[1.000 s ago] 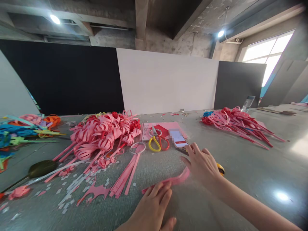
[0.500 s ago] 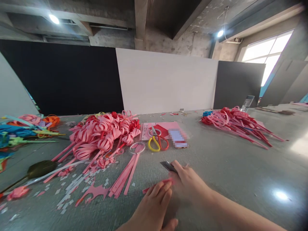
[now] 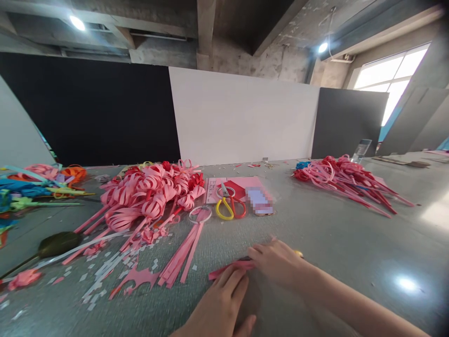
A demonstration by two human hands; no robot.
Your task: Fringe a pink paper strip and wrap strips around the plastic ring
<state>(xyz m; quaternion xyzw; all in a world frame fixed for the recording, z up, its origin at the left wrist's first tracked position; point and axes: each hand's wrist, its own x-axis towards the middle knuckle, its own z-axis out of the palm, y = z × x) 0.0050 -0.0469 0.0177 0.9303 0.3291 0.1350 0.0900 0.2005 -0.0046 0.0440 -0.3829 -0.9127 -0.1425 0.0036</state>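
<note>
My left hand [image 3: 224, 295] lies low in the middle of the view. Its fingers rest flat on a folded pink paper strip [image 3: 215, 273], the thumb apart from them. Just right of it, my right hand [image 3: 275, 262] is closed and touches the strip's right end. It grips a utility knife, mostly hidden by the hand; a small yellow end [image 3: 298, 253] shows behind the wrist. Ahead lie yellow-and-red scissors [image 3: 224, 210] and a bundle of pink strips [image 3: 182, 255] with a white ring [image 3: 191, 220] around its top.
Pink curled paper flowers [image 3: 150, 196] are heaped at left, with white and pink scraps [image 3: 94, 290] before them. A phone [image 3: 259, 201] lies by pink sheets [image 3: 257, 181]. More pink and red strips [image 3: 340, 178] lie at right. A dark green oval [image 3: 59, 244] on a stem lies left.
My right hand has turned, and the knife blade that pointed forward is now hidden. Its fingers have come down at the strip's end. My left hand has stayed nearly in place.
</note>
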